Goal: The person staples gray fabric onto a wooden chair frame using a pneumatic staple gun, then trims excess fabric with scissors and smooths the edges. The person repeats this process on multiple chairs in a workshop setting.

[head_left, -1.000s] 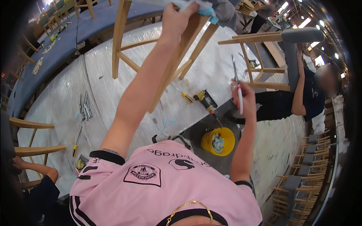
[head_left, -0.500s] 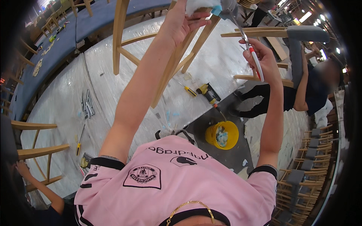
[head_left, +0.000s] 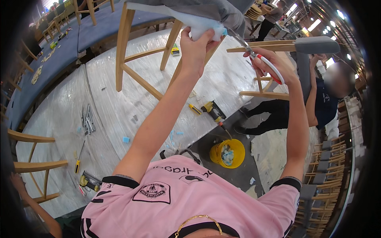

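Note:
A wooden chair (head_left: 124, 47) with grey fabric (head_left: 228, 14) on its seat stands over the table in front of me. Pale blue foam padding (head_left: 198, 24) hangs out from beneath the fabric. My left hand (head_left: 195, 51) pinches the foam's lower edge between thumb and fingers. From the right, my right hand (head_left: 279, 63) grips scissors (head_left: 270, 68) with red and white handles. Their blades reach the grey fabric beside the foam's right end; whether the tips are parted is hard to see.
A plastic-covered table (head_left: 107, 119) carries a staple gun (head_left: 214, 111), a yellow-handled screwdriver (head_left: 77, 166), metal strips (head_left: 88, 119) and a blue foam scrap (head_left: 126, 139). A yellow bucket (head_left: 234, 158) holds scraps. At right, a person (head_left: 321, 95) handles another chair. Stacked chairs (head_left: 317, 190) stand behind.
My left hand has come down and right, its fingers now closed on the foam. More foam and fabric show. My right hand has turned the scissors flatter, toward the upper left.

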{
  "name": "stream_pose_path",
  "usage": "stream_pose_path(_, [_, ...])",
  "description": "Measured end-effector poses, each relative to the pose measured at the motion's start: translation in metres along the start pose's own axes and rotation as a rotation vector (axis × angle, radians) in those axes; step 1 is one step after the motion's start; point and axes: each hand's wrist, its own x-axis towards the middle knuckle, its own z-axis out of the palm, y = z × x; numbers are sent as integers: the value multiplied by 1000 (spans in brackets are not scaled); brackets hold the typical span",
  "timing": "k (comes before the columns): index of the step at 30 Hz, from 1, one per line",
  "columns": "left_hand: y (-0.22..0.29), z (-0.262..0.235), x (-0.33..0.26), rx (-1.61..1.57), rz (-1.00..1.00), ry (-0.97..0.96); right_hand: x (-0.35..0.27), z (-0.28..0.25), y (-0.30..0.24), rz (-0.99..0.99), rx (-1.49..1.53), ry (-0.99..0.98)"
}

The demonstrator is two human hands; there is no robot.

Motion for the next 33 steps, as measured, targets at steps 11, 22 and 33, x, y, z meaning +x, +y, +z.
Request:
stream_pose_path(11, [-9,-6,-11,-129,118,40,15,2,-27,-34,-106,-26])
stream_pose_path(22, [4,-8,-21,-8,-61,62,18,-4,-29,-22,-63,-121])
stream_pose_path(33, [2,-8,-16,-12,-83,54,23,-5,-35,-57,-95,-150])
